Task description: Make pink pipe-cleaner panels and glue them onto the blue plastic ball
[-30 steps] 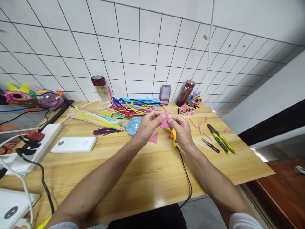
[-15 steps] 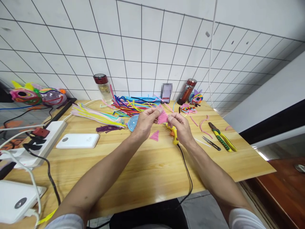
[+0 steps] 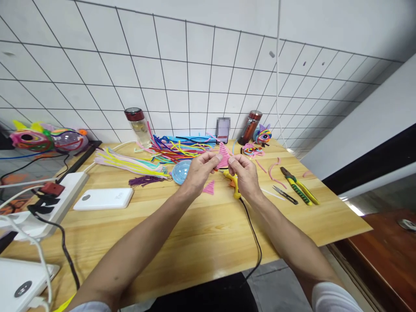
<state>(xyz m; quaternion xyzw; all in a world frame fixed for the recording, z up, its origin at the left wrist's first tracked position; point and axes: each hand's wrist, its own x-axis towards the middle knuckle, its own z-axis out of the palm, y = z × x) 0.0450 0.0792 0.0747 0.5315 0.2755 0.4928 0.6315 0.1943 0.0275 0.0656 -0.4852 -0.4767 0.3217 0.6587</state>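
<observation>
Pink triangles number two: both hands hold one, the table one.

Right sleeve: short, white, greyish lines, stripes or folds unclear. Left sleeve: pale bluish-white, mostly cut off by frame edge. Left forearm bare, small dark spot near elbow. Right forearm bare. Left hand, right hand: both bare.

White wall, dark-gridded; pale wooden table against it; grey floor.
</observation>
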